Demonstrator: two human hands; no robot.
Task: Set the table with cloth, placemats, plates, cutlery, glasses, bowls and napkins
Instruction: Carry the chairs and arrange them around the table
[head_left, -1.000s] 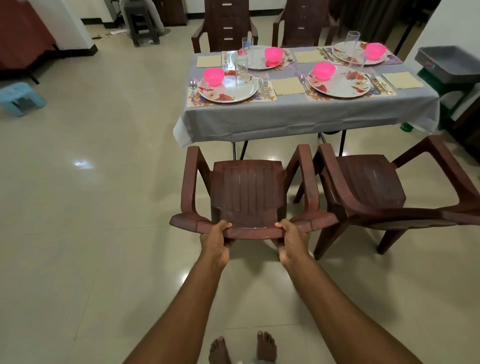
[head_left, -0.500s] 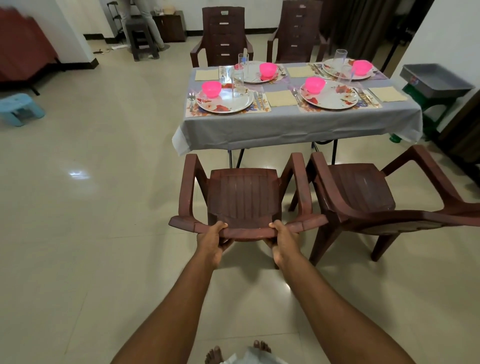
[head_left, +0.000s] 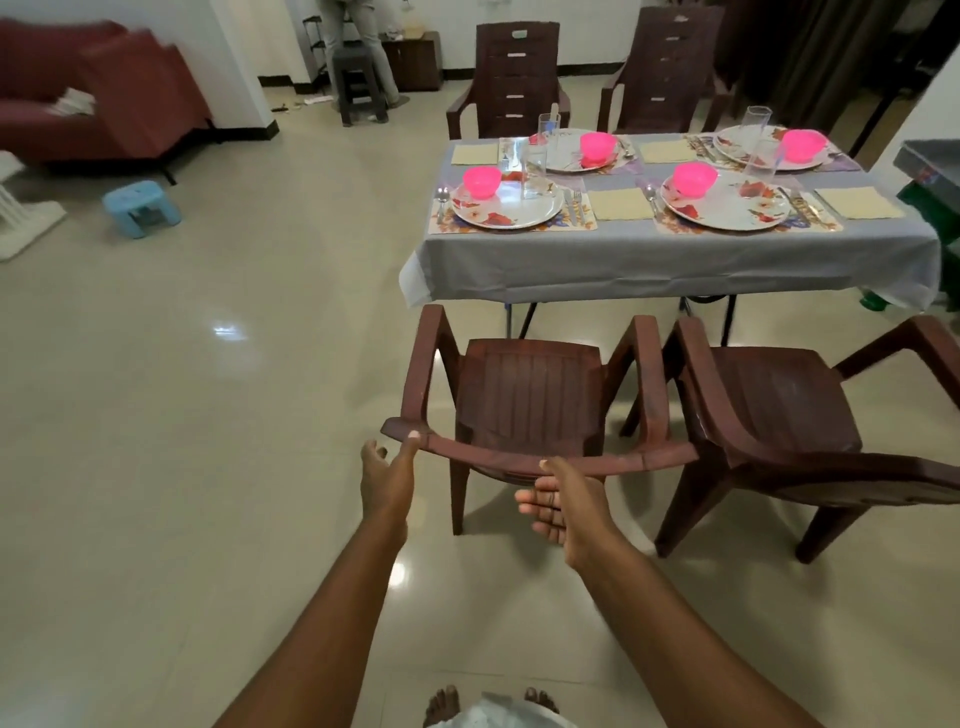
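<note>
Four place settings lie on the grey cloth (head_left: 675, 265) that drapes the table, each a floral plate (head_left: 506, 208) on a placemat (head_left: 582, 224) with a pink bowl (head_left: 482, 182) on it, cutlery (head_left: 571, 200) alongside, a clear glass (head_left: 535, 169) and a pale yellow napkin (head_left: 621, 203) lying flat just beside. The glasses are the fragile, tippy pieces here and are best taken low around the body; the plates look stiff and fairly light, to be lifted by the rim, while the cloth and napkins are soft and would slide if tugged. The bowls look like light plastic, though that is a guess. Nearest the camera, a brown plastic armchair (head_left: 530, 389) stands facing the table's near edge, with a second chair (head_left: 779, 410) just beside it on the right. Such moulded chairs are likely light and rigid, easiest handled by the top of the backrest. The left hand (head_left: 387, 475) has straightened fingers, its fingertips touching the backrest's left end; the right hand (head_left: 558, 499) is loose and open just below the rail, gripping nothing. No brand, label or writing can be read anywhere. Farther off stand two more chairs, a blue stool (head_left: 140, 208) and a red sofa (head_left: 104, 93).
</note>
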